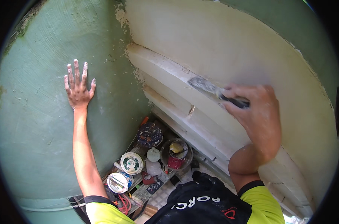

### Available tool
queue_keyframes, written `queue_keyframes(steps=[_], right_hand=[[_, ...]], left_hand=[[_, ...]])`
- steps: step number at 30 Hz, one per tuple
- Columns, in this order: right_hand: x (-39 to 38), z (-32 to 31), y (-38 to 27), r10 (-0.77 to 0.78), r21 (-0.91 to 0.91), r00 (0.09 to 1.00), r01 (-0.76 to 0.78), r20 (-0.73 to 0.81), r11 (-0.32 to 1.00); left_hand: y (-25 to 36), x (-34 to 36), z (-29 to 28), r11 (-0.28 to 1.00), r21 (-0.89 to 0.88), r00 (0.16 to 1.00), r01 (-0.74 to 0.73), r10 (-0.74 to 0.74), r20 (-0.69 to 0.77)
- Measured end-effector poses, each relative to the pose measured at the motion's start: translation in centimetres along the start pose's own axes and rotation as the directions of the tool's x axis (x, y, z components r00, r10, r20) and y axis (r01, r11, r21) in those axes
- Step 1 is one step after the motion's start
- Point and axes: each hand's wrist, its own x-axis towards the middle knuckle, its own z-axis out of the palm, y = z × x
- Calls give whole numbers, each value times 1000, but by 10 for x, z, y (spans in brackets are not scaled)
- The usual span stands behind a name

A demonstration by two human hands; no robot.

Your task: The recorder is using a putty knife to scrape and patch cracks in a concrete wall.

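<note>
The left hand lies with its palm on the green wall, and its fingers are spread wide, with white material on their tips. The right hand is a little blurred; its thumb and fingers are closed around the dark handle of a putty knife. The knife is therefore between the two hands, but much nearer to the right one, and its smeared blade points from this hand toward the left hand's side. Behind the blade there is a pale ledge; if the metal touches it, I cannot tell. The cream wall extends above and around the right hand. Below both hands, and between them, stand a white-lidded tub and a dark, spotted bucket.
</note>
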Motion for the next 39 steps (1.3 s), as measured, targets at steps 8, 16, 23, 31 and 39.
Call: queue_keyframes(steps=[8,16,23,31,39], right_hand=[[-5,-27,-14,100,-25,994,-99,34,995],[-26,-50,14,166,-80,977,-156,132,984],[-43,-61,27,37,-11,999,-37,26,999],[-87,-85,67,-77,-54,996,79,43,995],[-90,-125,68,223,-46,936,-219,273,975]], left_hand=[[0,-1,2,997,-74,999,-25,22,-36],[2,-3,2,998,-56,998,-33,30,-47],[3,4,-3,996,-73,995,-46,39,-92],[5,4,-6,990,-114,988,-78,61,-144],[3,9,-5,986,-121,976,-115,89,-200]])
